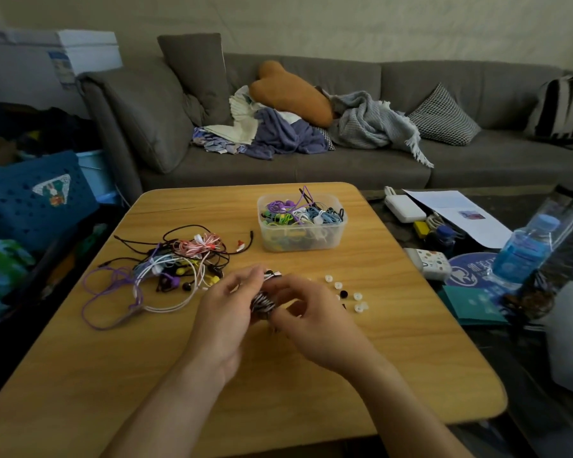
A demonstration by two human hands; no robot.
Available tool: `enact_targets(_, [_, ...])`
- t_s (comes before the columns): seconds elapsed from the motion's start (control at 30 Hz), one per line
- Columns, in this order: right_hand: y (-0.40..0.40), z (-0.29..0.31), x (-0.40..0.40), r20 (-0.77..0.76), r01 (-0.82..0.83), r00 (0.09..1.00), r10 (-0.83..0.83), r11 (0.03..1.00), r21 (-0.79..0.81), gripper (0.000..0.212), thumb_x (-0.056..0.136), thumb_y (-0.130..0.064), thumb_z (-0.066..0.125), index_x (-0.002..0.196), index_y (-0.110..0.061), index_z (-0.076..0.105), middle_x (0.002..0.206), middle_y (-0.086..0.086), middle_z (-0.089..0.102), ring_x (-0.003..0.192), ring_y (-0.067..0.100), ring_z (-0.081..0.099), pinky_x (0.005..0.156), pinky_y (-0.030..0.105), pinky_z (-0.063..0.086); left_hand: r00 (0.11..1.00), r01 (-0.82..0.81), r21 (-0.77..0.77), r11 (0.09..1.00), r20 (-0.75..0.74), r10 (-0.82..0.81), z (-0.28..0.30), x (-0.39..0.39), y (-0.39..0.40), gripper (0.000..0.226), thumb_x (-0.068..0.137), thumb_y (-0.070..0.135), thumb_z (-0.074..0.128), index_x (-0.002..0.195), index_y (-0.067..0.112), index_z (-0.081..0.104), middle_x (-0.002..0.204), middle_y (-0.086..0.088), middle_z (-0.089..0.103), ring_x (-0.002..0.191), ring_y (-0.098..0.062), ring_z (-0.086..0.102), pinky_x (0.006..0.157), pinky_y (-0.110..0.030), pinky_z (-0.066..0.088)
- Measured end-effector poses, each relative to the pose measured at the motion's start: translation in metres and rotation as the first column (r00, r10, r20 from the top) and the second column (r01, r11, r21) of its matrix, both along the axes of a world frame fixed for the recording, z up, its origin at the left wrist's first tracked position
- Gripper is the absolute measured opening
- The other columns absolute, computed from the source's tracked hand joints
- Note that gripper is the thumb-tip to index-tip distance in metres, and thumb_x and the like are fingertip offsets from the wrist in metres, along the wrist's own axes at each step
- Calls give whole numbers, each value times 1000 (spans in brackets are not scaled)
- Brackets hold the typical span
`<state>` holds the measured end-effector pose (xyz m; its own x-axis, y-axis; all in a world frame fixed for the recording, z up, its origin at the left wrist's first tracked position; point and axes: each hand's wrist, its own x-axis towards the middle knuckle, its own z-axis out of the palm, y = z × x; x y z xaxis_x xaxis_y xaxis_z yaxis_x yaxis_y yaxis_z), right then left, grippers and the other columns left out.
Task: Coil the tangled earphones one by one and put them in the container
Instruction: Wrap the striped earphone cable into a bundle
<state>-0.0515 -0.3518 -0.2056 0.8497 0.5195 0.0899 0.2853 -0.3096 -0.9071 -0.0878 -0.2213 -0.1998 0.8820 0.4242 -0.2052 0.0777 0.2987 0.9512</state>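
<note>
Head view: both hands met over the wooden table (311, 375), working one black & white striped earphone (263, 300). Left hand (227, 302) had fingers curled round the bundle, prob. to keep the loops from springing apart; right hand (306, 314) pinched the cord at its lower end, likely winding or tucking the tail. The earphone was held just above the table, between the hands, not yet in the container (301, 223), which sat further back w/ coiled sets already inside. The tangled pile (176, 262) lay to the left, several sets left to do. Loose ear tips (348, 292) lay just right of the hands.
</note>
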Motion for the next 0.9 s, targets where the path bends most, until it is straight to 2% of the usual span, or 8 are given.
enact_targets(0.1, [-2, 0, 1, 136, -111, 981, 139, 974, -197, 34, 89, -20, 66, 122, -30, 64, 96, -14, 70, 82, 2, 67, 76, 21, 56, 1000, -25, -108, 994, 3, 25, 5, 2, 5, 18, 92, 6, 60, 105, 14, 69, 92, -10, 75, 83, -20, 71, 67, -31, 53])
enact_targets(0.23, [-12, 5, 13, 99, -134, 985, 142, 987, -91, 20, 88, -22, 72, 108, -22, 74, 91, -6, 76, 83, 8, 70, 79, 28, 58, 1000, -30, -45, 999, -4, 30, 5, 6, 8, 24, 94, 1, 56, 113, 14, 63, 84, -8, 75, 73, -19, 68, 69, -33, 54])
enact_targets(0.3, [-21, 10, 22, 84, -36, 996, 35, 999, 7, 10, 89, -16, 71, 98, -17, 76, 82, -1, 75, 76, 12, 71, 71, 28, 58, 1000, -10, -50, 999, 6, 10, 5, 7, 9, 25, 94, 0, 55, 115, 12, 61, 81, -7, 75, 67, -19, 65, 68, -33, 53])
enact_targets(0.37, [-32, 12, 35, 114, 126, 985, -130, 991, 40, 7, 90, -16, 70, 93, -19, 75, 75, -2, 74, 69, 7, 68, 62, 20, 53, 999, 37, -90, 995, 6, -37, 5, 7, 9, 24, 94, -2, 53, 115, 6, 62, 76, -8, 73, 64, -20, 62, 67, -34, 51])
enact_targets(0.47, [-46, 5, 56, 191, 373, 914, -357, 927, -51, 11, 92, -19, 66, 94, -25, 74, 75, -9, 72, 67, 2, 65, 56, 18, 52, 991, 135, -172, 976, 11, -135, 8, 4, 9, 24, 91, 3, 55, 114, -1, 63, 73, -9, 68, 60, -19, 58, 60, -30, 49])
enact_targets(0.53, [-50, 1, 67, 205, 458, 880, -429, 881, -122, 12, 93, -21, 63, 96, -25, 74, 76, -11, 70, 69, 2, 64, 54, 16, 49, 980, 197, -197, 960, 16, -198, 10, 1, 9, 28, 86, 12, 62, 111, 0, 64, 72, -6, 66, 59, -18, 58, 59, -30, 48])
enact_targets(0.73, [-47, -6, 85, 194, 376, 926, -324, 832, -408, 11, 88, -26, 68, 90, -20, 77, 76, -10, 67, 68, 2, 60, 49, 13, 40, 971, 236, -231, 944, 19, -238, 6, -8, -4, 37, 73, 10, 70, 109, 3, 66, 75, -7, 68, 62, -18, 60, 62, -32, 51])
enact_targets(0.9, [-41, -6, 86, 218, 347, 936, -276, 827, -442, 7, 88, -23, 69, 89, -23, 75, 77, -13, 64, 68, -2, 54, 48, 7, 33, 972, 232, -235, 944, 23, -234, 5, -9, -5, 32, 81, 3, 63, 113, 8, 67, 77, -7, 70, 62, -17, 62, 61, -31, 52])
